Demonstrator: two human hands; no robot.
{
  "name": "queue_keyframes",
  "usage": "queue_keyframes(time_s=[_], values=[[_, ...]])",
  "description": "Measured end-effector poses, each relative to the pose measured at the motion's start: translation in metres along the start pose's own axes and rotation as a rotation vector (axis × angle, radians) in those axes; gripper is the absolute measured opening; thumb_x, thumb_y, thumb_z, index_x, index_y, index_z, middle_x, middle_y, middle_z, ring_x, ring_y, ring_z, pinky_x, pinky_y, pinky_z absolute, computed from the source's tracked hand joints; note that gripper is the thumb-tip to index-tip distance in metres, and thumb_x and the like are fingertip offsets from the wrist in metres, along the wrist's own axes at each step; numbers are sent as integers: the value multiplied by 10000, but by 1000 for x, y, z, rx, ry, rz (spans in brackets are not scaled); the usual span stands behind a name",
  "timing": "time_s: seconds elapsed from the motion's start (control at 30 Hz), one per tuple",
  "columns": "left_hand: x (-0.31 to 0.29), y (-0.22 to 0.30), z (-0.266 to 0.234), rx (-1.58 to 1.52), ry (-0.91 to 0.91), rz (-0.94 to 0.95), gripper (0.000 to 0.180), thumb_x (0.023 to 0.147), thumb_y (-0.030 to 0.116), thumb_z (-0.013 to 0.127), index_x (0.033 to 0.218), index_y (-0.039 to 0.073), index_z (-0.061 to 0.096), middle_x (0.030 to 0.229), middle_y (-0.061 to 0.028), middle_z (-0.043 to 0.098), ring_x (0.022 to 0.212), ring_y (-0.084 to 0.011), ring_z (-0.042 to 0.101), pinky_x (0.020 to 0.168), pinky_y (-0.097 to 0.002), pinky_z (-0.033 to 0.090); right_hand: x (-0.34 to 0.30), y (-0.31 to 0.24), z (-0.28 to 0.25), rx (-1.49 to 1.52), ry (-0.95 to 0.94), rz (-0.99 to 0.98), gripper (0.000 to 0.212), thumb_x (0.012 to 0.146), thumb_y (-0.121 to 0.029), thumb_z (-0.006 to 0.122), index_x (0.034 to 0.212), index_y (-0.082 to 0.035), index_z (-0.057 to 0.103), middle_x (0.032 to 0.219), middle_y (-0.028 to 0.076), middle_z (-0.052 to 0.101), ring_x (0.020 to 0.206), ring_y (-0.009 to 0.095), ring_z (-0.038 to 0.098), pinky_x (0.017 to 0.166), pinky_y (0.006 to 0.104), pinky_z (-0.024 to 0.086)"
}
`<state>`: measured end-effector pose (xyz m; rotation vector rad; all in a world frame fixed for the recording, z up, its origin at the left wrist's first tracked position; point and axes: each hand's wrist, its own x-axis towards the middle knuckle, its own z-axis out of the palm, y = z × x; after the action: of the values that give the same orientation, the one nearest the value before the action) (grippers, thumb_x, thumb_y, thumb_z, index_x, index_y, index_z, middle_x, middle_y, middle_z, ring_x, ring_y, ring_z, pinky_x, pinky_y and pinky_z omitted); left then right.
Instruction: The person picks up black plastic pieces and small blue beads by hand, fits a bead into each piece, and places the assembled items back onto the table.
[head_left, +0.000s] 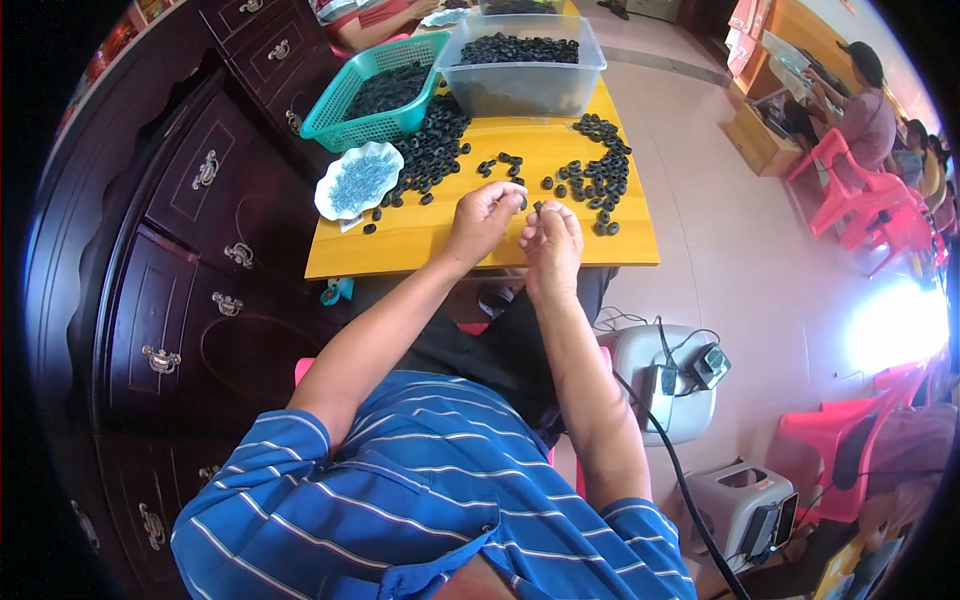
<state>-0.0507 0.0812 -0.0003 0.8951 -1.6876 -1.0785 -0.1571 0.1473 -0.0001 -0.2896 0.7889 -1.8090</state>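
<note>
My left hand [483,218] and my right hand [552,243] are close together over the near edge of a yellow wooden table [420,245]. The left hand's fingers pinch a small black ring at its fingertips. The right hand's fingertips pinch another small dark piece close beside it. Loose black rubber rings [592,175] lie scattered just beyond the hands, and a bigger heap [432,155] lies to the left. A white shell-shaped dish [358,180] with small bluish parts sits at the table's left.
A teal basket [377,92] and a clear plastic tub [521,62], both holding black rings, stand at the table's far side. Dark wooden cabinet [185,260] on the left. Another person's arm [375,22] reaches in across the table. Pink plastic chairs [860,195] and seated people at right.
</note>
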Motion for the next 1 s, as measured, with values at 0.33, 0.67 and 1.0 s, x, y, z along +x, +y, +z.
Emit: queue_keyframes(time_s=[0.33, 0.67, 1.0], values=[[24, -7, 38, 283, -202, 77, 163, 877, 197, 597, 770, 73, 589, 668, -55, 584, 621, -204, 601, 572, -332, 491, -3, -3, 6, -124, -27, -316, 224, 1012, -142, 546, 1191, -19, 599, 840, -8, 598, 672, 54, 510, 617, 197, 429], [12, -16, 35, 521, 14, 456, 109, 884, 141, 571, 837, 42, 568, 683, -75, 601, 629, -232, 611, 575, -338, 498, -1, 0, 3, -175, -53, -272, 229, 1009, -168, 567, 1189, -31, 600, 840, -11, 600, 657, 49, 508, 600, 191, 428], [-21, 9, -17, -88, 81, -57, 90, 952, 102, 595, 957, 23, 639, 794, -1, 636, 607, -58, 560, 552, -223, 472, -3, 3, 3, -298, -173, -105, 250, 1004, -146, 534, 1220, -59, 622, 967, 9, 609, 682, 50, 511, 630, 193, 439]])
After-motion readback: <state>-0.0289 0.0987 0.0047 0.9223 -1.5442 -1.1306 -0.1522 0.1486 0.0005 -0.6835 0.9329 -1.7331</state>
